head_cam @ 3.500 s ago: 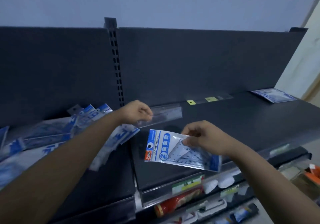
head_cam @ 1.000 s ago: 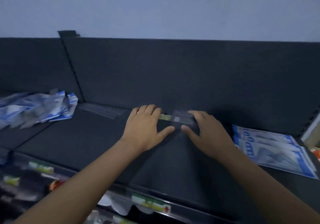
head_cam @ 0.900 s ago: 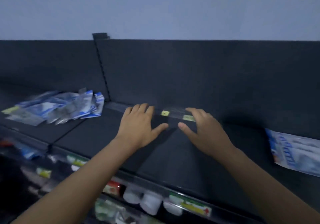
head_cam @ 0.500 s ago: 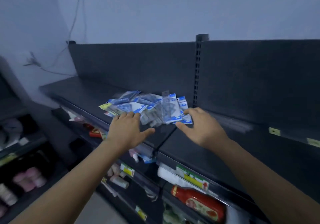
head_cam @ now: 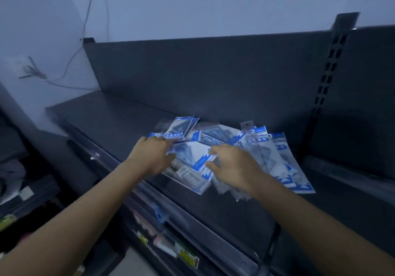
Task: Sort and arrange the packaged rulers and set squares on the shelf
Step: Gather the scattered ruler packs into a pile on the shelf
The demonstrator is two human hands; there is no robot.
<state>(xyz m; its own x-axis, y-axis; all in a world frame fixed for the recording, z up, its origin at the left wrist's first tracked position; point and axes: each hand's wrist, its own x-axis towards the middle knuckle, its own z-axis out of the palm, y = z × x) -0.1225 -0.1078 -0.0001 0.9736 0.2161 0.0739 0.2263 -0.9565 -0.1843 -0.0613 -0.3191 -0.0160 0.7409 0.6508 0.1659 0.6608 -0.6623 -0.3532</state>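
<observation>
Packaged rulers and set squares (head_cam: 267,147) lie in a loose, fanned pile mid-shelf (head_cam: 106,115), near the back panel. Your left grip (head_cam: 154,156) is spread flat on the pile; right grip (head_cam: 233,166) seems to pinch the front packet (head_cam: 188,155) by its blue edge. Lift that one only and pin the rest. Long packets run back-to-front, slanting right, hang tabs rearward.

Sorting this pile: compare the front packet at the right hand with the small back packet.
The front packet looks larger, lies near the shelf edge, and the right hand touches it; the back packet looks smaller, lies by the back panel, untouched. Both are clear with blue-and-white print.
</observation>
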